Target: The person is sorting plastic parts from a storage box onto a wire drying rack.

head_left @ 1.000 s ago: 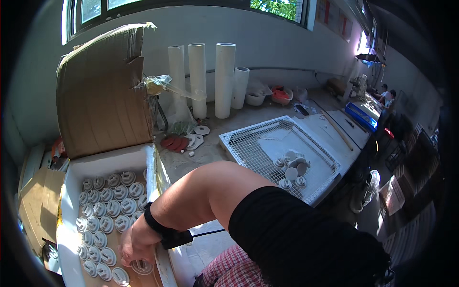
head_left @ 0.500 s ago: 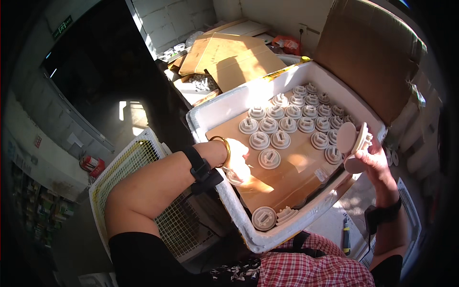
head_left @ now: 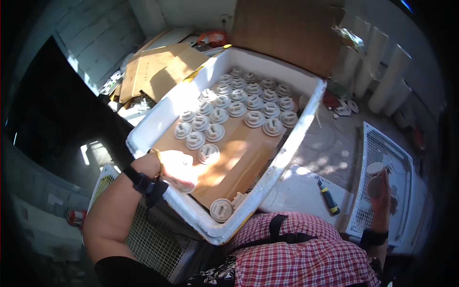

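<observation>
In a white foam box (head_left: 300, 138) lined with brown cardboard, several white round plastic parts (head_left: 208, 154), each with a raised slotted middle, stand in rows. My left hand (head_left: 179, 168) is over the box's left side, fingers bent down and closed on another such part, mostly hidden under them and bleached by sunlight. Out at the far right, my right hand (head_left: 381, 193) grips several pale round plastic parts (head_left: 375, 186), partly in shadow, above a white mesh tray (head_left: 359, 191).
One round part (head_left: 222, 210) lies in the box's near corner. A yellow-and-black utility knife (head_left: 328, 197) rests on a pale board right of the box. Another mesh crate (head_left: 155, 239) stands at lower left. Flattened cardboard (head_left: 158, 67) is piled behind; white rolls (head_left: 391, 79) stand at the back right.
The view has turned to the right. My right hand, with the round parts in it, has moved away from the box's right edge to the mesh tray. My left hand stays at the box's left side.
</observation>
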`<state>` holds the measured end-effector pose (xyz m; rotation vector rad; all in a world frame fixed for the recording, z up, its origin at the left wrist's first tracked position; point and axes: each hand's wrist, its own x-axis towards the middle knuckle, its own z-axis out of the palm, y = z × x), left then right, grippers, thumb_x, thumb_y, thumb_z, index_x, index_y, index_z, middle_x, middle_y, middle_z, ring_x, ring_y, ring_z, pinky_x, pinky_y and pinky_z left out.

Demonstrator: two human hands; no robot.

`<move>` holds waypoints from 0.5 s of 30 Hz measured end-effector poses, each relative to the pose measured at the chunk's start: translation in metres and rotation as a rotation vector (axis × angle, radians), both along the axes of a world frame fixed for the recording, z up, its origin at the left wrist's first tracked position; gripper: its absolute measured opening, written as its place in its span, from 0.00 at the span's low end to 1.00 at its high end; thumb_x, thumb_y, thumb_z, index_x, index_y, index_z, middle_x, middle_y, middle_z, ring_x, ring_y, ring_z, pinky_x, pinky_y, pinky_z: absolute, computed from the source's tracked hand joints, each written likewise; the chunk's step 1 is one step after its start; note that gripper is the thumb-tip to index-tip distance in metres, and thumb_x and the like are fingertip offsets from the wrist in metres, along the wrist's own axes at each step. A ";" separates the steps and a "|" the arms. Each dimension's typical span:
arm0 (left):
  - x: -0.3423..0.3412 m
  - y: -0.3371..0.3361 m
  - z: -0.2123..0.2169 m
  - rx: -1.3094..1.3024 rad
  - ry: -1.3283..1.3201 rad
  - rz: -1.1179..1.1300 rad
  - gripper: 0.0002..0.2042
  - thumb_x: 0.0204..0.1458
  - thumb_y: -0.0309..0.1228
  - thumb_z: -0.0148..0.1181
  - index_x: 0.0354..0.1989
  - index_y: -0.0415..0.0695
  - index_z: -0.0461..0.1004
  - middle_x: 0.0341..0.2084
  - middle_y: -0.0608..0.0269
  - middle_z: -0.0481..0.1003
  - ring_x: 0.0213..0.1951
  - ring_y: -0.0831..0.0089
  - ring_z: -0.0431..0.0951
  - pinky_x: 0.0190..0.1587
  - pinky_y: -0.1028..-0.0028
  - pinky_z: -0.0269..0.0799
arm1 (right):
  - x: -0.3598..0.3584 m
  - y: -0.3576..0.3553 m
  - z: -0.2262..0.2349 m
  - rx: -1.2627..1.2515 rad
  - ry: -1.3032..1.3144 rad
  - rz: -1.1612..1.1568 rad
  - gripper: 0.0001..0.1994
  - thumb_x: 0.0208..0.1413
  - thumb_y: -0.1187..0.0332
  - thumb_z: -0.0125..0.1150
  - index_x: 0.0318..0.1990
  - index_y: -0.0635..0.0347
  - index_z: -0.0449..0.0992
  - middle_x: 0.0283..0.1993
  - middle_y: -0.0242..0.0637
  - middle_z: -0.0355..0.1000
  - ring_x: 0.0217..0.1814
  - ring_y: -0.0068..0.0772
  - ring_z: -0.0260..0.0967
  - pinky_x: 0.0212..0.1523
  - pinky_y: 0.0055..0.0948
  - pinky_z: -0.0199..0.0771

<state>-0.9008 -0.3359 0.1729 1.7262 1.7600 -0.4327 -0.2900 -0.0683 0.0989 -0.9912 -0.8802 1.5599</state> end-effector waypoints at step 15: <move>0.073 0.128 0.065 -0.179 -0.301 0.017 0.24 0.46 0.46 0.66 0.48 0.45 0.72 0.39 0.57 0.75 0.40 0.61 0.78 0.44 0.62 0.75 | 0.182 -0.026 -0.063 -0.140 0.014 -0.719 0.34 0.49 0.56 0.73 0.57 0.53 0.57 0.45 0.34 0.70 0.43 0.30 0.73 0.38 0.37 0.79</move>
